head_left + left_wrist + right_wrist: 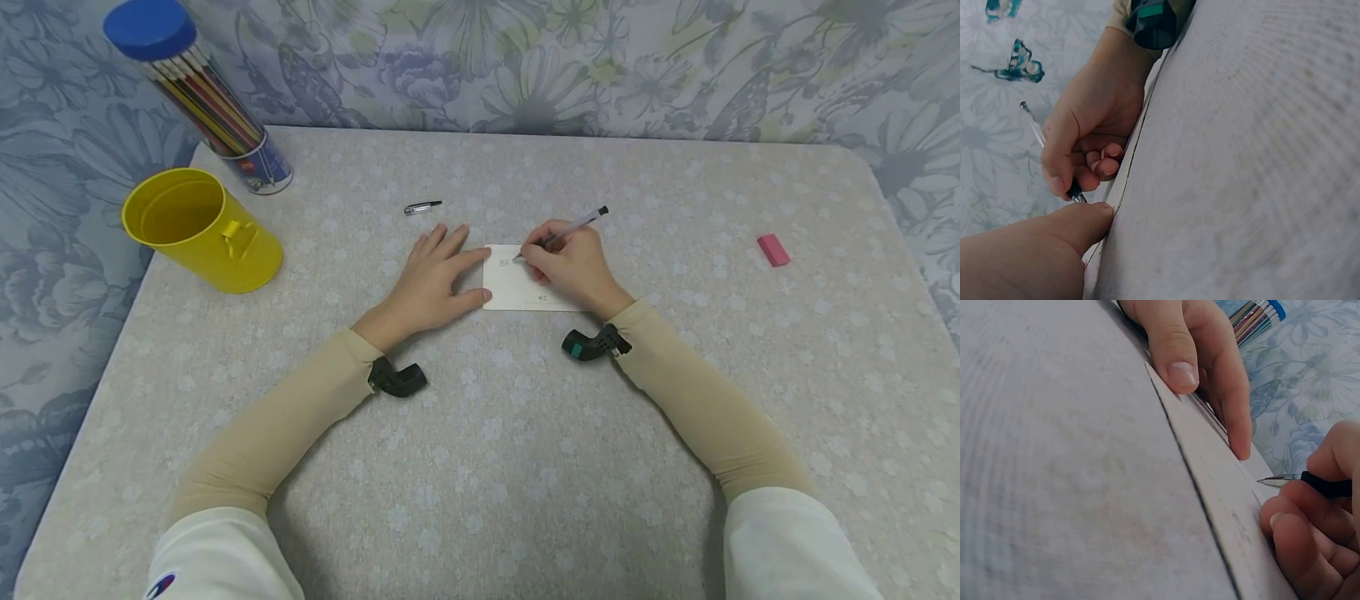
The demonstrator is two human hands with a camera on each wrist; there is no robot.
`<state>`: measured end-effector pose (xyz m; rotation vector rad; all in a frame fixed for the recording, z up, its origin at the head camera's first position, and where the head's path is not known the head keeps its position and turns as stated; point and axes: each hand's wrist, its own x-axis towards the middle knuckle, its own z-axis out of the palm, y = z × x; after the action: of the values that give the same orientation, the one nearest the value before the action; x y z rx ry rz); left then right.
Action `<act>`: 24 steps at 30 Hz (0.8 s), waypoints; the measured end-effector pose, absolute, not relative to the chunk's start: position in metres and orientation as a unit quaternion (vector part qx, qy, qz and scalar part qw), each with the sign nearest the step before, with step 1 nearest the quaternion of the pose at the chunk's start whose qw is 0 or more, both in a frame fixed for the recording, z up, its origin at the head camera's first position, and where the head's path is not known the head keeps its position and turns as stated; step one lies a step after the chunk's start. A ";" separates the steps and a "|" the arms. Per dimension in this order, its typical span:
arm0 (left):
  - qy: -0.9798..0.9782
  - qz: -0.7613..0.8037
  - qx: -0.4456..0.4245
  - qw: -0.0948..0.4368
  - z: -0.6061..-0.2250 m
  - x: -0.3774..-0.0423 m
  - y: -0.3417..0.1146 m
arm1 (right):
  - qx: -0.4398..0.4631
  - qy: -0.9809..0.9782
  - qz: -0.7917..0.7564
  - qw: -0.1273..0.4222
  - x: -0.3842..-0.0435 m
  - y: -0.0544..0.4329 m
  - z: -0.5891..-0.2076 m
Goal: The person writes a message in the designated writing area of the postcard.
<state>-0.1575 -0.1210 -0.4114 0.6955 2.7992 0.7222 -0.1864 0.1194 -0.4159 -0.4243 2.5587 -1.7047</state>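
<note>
A small white card lies on the table with a few pencil-thin marks near its upper left and lower right. My right hand pinches a pen between thumb and fingers, its tip at the marks on the upper left of the card. In the right wrist view the metal tip of the pen shows close over the paper. My left hand is spread flat, with thumb and index fingertip resting on the card's left edge. The left thumb presses the card's edge in the left wrist view.
A pen cap lies beyond the left hand. At the back left stand a yellow cup with a handle and a clear tube of colored pencils with a blue lid. A pink eraser lies at the right.
</note>
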 end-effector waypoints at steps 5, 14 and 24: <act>0.938 0.244 0.232 0.086 -0.411 -0.157 -0.121 | -0.137 0.823 -0.550 0.025 -0.186 0.119 -0.416; 0.938 0.244 0.229 0.089 -0.410 -0.157 -0.120 | -0.135 0.827 -0.545 0.031 -0.186 0.119 -0.416; 0.938 0.244 0.230 0.091 -0.409 -0.157 -0.120 | -0.149 0.835 -0.529 0.025 -0.185 0.119 -0.414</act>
<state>-0.1570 -0.1198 -0.4090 0.6832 2.7859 0.7254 -0.1854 0.1186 -0.4140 -0.4595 2.5829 -1.6349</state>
